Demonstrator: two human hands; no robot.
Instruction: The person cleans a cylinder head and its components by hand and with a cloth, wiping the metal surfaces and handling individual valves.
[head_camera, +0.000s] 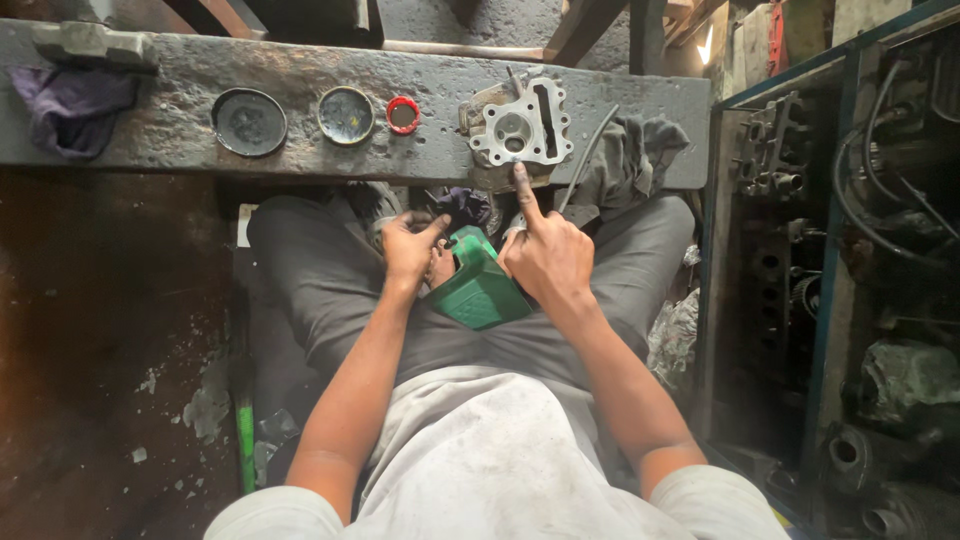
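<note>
Head view, looking down at lap and a grimy grey metal desk (300, 75) across the top. Seated, legs in dark grey trousers (310, 270), dirty white shirt (480, 450) at bottom.

Right hand (548, 255) raised over lap, index finger (522, 185) stretched straight up, tip touching lower edge of a pale silvery flat gasket with a big round hole and several small holes (520, 125). Other fingers curled in, holding nothing visible. Gasket lying on the desk edge, on top of a dull metal part just under it, right of centre.

Left hand (410, 245) low over lap, fingers bunched together, pinching at something small and dark; cannot tell what. Just beside it a green plastic rectangular canister (480, 290), tilted, wedged between both hands on the lap, touching the right hand's heel.

Dark purplish rag (465, 205) just above the canister, under the desk edge.

On desk, left of gasket: small red ring-shaped cap (403, 114), then two round grey metal discs, smaller (346, 115) and larger (250, 122), in a row. Purple crumpled cloth (70, 105) at far left end. Grey crumpled rag (630, 150) at right end, thin curved grey tube (590, 155) leaning across it.

Right side: blue-framed metal rack (830, 250) stuffed with dusty engine parts and black hoses. Green-handled tool (245, 440) on dark floor at left.
</note>
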